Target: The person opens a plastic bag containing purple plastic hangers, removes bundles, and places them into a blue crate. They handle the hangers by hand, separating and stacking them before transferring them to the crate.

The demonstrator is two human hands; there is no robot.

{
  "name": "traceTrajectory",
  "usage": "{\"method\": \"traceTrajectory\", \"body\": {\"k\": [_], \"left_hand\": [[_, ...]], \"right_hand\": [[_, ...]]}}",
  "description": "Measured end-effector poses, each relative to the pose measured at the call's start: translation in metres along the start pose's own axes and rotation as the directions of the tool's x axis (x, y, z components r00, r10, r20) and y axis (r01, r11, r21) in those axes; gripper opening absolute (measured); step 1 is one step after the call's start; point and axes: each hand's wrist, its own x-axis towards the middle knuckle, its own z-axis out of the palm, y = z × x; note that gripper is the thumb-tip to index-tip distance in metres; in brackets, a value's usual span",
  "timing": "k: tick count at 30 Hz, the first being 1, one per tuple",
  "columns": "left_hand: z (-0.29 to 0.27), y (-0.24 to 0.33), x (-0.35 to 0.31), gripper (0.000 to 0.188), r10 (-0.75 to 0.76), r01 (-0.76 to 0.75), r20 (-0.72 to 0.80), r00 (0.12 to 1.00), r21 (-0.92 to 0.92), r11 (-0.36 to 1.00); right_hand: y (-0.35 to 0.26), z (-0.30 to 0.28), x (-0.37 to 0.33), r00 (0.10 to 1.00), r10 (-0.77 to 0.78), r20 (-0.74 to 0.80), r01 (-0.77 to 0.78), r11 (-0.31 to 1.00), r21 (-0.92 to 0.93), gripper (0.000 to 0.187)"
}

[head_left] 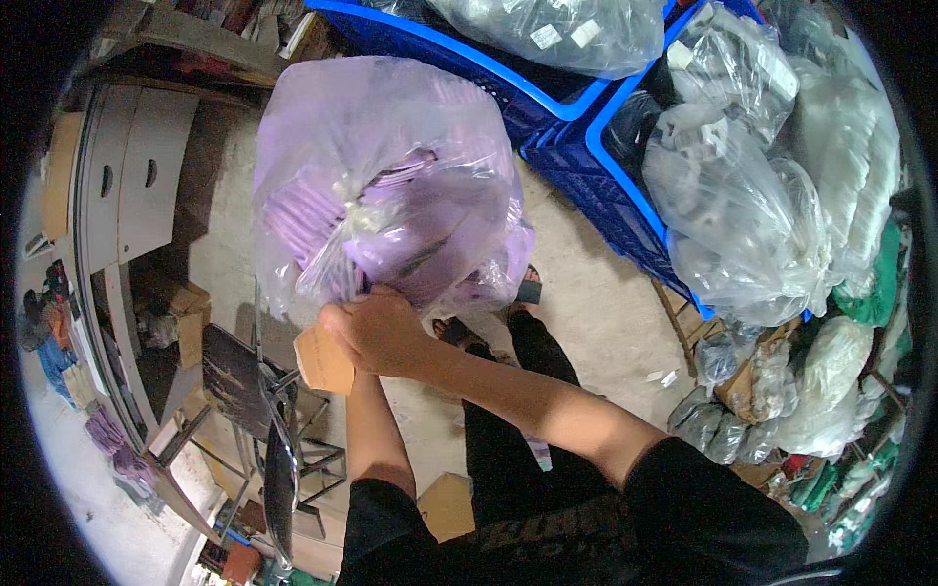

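Note:
A large clear plastic bag (391, 107) bulges in front of me, filled with folded lilac cloth pieces (308, 220). Its gathered neck (344, 239) points toward me. My right hand (391, 332) is closed on the plastic below the neck. My left hand (338, 320) is pressed together with it, closed at the same gathered plastic; most of its fingers are hidden. A tan piece of card or paper (325, 361) sticks out beside the hands, and which hand holds it cannot be made out.
Blue plastic crates (586, 186) with clear bags (728, 176) stand at the far right. More bags (831, 381) lie along the right. A black folding chair (234, 376) and a grey cabinet (147, 186) are at left. My sandalled feet (529, 290) stand below the bag.

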Motion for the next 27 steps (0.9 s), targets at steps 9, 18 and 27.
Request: {"method": "traceTrajectory", "body": {"k": [9, 18, 27], "left_hand": [[-0.022, -0.008, 0.021, 0.064, -0.060, 0.050, 0.048, 0.997, 0.197, 0.979], [-0.024, -0.009, 0.032, 0.065, -0.082, 0.061, 0.065, 0.995, 0.279, 0.958], [-0.017, -0.011, 0.041, 0.066, -0.069, 0.039, 0.081, 0.994, 0.325, 0.945]], "right_hand": [[0.021, 0.057, 0.008, 0.991, -0.129, 0.025, 0.122, 0.976, 0.179, 0.010], [0.023, 0.062, 0.013, 0.994, -0.102, 0.027, 0.094, 0.975, 0.200, 0.014], [0.027, 0.063, 0.010, 0.954, 0.007, 0.300, -0.047, 0.991, 0.128, 0.017]]}}
